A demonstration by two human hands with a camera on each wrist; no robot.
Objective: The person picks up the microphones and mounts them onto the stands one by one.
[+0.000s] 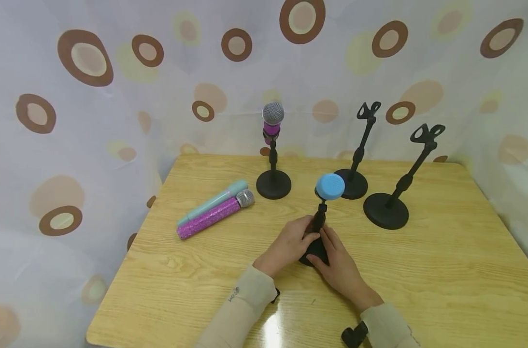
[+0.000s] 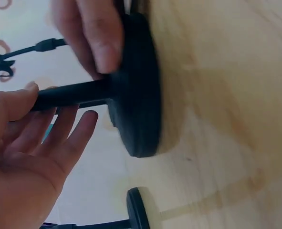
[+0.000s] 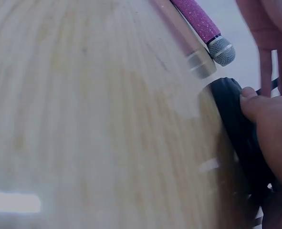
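Observation:
A small black microphone stand [image 1: 318,223] with a round base stands in front of me, a blue-headed microphone [image 1: 330,186] in its clip. My left hand [image 1: 291,241] grips the stand's pole, thumb on one side and fingers on the other, as the left wrist view shows. Low on the stand, my right hand [image 1: 341,266] holds the round base [image 2: 143,86], its thumb on the top face. The microphone's body is mostly hidden behind its head and the clip.
A purple microphone [image 1: 211,217] and a teal one [image 1: 216,199] lie side by side at left. Behind stands another stand [image 1: 274,183] with a purple microphone [image 1: 272,116]. Two stands with bare clips, one farther back [image 1: 352,183] and one nearer [image 1: 386,211], are at right.

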